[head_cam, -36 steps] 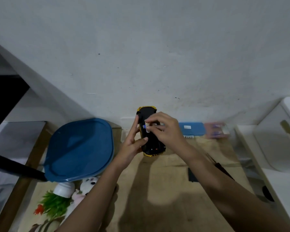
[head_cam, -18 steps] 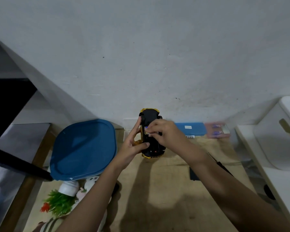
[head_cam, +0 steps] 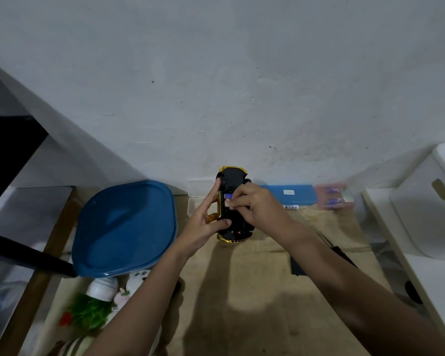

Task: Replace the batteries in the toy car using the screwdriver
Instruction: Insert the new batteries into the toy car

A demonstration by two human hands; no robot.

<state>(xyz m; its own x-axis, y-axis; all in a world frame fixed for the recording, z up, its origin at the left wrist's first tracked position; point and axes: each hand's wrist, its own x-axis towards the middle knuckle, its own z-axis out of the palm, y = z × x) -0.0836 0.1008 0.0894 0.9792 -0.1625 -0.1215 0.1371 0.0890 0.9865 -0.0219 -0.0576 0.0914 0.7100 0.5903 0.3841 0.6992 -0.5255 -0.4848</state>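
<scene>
Both hands have barely shifted. The left hand (head_cam: 206, 224) clamps the side of the upturned toy car (head_cam: 231, 179) to steady it. The right hand (head_cam: 261, 210) pinches a blue battery (head_cam: 228, 196) at its underside bay.

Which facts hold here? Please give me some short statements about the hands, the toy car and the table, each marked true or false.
1. The left hand holds the toy car. True.
2. The toy car stands on its wheels. False: its black underside faces up.
3. The right hand rests on the table. False: its fingers pinch a blue battery at the car's underside.
4. A blue lid lies left of the car. True.
5. The blue box by the wall is left of the car. False: it is right of it.
</scene>
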